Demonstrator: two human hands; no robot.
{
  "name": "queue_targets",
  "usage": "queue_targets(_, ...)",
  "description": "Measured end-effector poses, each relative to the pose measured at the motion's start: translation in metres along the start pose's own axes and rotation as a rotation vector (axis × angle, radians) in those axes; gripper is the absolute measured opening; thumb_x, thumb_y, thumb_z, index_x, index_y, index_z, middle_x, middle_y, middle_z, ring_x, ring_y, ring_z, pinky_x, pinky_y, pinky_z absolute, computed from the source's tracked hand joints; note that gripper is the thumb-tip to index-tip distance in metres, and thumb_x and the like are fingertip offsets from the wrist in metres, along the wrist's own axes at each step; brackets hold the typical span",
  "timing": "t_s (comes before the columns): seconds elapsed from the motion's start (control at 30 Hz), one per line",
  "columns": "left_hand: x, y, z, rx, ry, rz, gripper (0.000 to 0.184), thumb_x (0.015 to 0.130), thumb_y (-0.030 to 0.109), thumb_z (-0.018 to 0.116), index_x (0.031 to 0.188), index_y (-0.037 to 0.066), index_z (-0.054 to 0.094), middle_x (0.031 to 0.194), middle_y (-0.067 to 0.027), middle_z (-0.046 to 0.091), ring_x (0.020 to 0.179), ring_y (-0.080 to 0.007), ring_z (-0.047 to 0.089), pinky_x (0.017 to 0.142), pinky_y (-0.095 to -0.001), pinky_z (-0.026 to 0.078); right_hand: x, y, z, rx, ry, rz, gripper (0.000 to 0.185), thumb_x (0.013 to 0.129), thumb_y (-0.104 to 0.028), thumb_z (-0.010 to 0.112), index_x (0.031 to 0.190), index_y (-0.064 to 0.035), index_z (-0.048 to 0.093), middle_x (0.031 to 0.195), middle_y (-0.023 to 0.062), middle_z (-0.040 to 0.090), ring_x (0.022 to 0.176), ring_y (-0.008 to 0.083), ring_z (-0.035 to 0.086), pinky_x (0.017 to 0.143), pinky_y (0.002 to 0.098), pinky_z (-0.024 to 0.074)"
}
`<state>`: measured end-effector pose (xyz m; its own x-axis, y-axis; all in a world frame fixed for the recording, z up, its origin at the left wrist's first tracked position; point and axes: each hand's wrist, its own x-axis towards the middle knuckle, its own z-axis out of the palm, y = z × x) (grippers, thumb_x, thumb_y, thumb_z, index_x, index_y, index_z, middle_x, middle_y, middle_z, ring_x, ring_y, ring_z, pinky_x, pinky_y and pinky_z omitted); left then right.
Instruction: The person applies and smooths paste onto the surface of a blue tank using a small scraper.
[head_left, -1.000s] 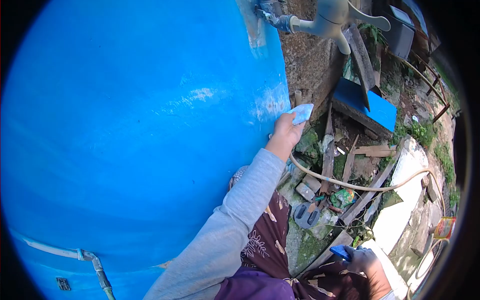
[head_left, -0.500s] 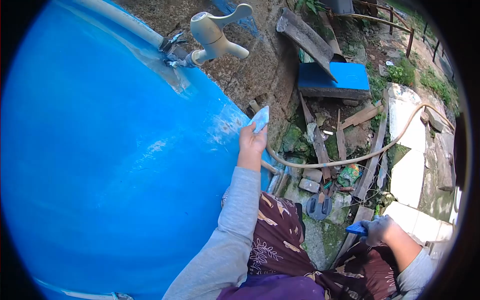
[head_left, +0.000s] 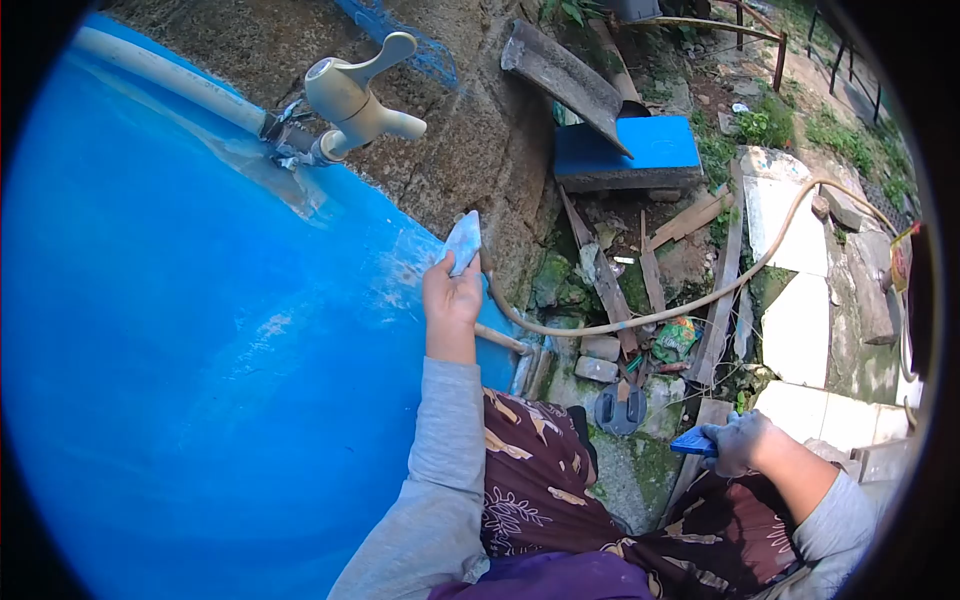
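Note:
My left hand [head_left: 453, 297] is closed on a flat, whitish-blue piece [head_left: 463, 243], held up by the edge of the large blue surface [head_left: 200, 380]. Beside it are worn whitish patches in the blue. My right hand [head_left: 738, 442] is wrapped round a blue block [head_left: 694, 441] at the lower right, above the dark patterned cloth over my legs [head_left: 540, 460]. Pale smears mark the fingers of my right hand.
A cream tap [head_left: 352, 105] juts from a pipe [head_left: 180, 80] at the upper left. A hose [head_left: 640, 322] curves across wood scraps, bricks and pale slabs [head_left: 795, 330]. Behind stands a blue-topped block [head_left: 655, 143]. A grey round object [head_left: 620, 408] lies near my legs.
The view has swung right, so the tap and blue surface now sit further left. Both hands still hold their pieces; my left hand points more upright, and more of my right forearm shows.

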<state>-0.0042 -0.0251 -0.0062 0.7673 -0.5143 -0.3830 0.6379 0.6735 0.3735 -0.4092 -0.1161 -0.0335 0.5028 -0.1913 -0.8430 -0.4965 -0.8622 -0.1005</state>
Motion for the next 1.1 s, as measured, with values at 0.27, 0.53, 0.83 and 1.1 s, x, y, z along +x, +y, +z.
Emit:
queue_targets(0.27, 0.025, 0.000, -0.030, -0.038, 0.086, -0.103, 0.034, 0.089, -0.001, 0.040, 0.120, -0.011, 0.034, 0.126, -0.0229, 0.042, 0.121, -0.0342, 0.039, 0.104, -0.0437, 0.030, 0.003, -0.001, 0.006, -0.073, -0.025, -0.008, 0.062, 0.078, -0.049, 0.052, 0.127, -0.0128, 0.042, 0.111, 0.0158, 0.057, 0.107, 0.0277, 0.053, 0.088, 0.0367, 0.0419)
queue_targets(0.53, -0.006, 0.011, -0.008, -0.017, -0.165, 0.025, 0.030, 0.088, -0.002, 0.040, 0.115, -0.013, 0.035, 0.120, -0.0242, 0.044, 0.113, -0.0338, 0.046, 0.101, -0.0463, 0.036, 0.000, -0.005, 0.004, -0.058, 0.008, -0.028, 0.062, 0.079, -0.049, 0.052, 0.129, -0.0140, 0.041, 0.112, 0.0155, 0.056, 0.109, 0.0274, 0.051, 0.092, 0.0372, 0.0387)
queue_targets(0.83, 0.009, 0.004, -0.011, -0.102, -0.010, 0.016, 0.028, 0.087, -0.001, 0.043, 0.113, -0.008, 0.036, 0.116, -0.0204, 0.047, 0.108, -0.0326, 0.049, 0.097, -0.0447, 0.040, -0.002, -0.011, -0.003, -0.032, -0.019, 0.001, 0.064, 0.079, -0.050, 0.052, 0.132, -0.0173, 0.037, 0.115, 0.0178, 0.054, 0.109, 0.0297, 0.051, 0.093, 0.0392, 0.0369)
queue_targets(1.1, 0.018, -0.021, -0.008, 0.040, 0.125, 0.038, 0.031, 0.088, 0.001, 0.042, 0.118, -0.006, 0.036, 0.122, -0.0186, 0.045, 0.115, -0.0315, 0.045, 0.101, -0.0434, 0.034, -0.001, -0.013, -0.001, -0.052, -0.084, 0.032, 0.067, 0.078, -0.051, 0.052, 0.134, -0.0177, 0.035, 0.116, 0.0181, 0.052, 0.109, 0.0319, 0.051, 0.094, 0.0385, 0.0368)
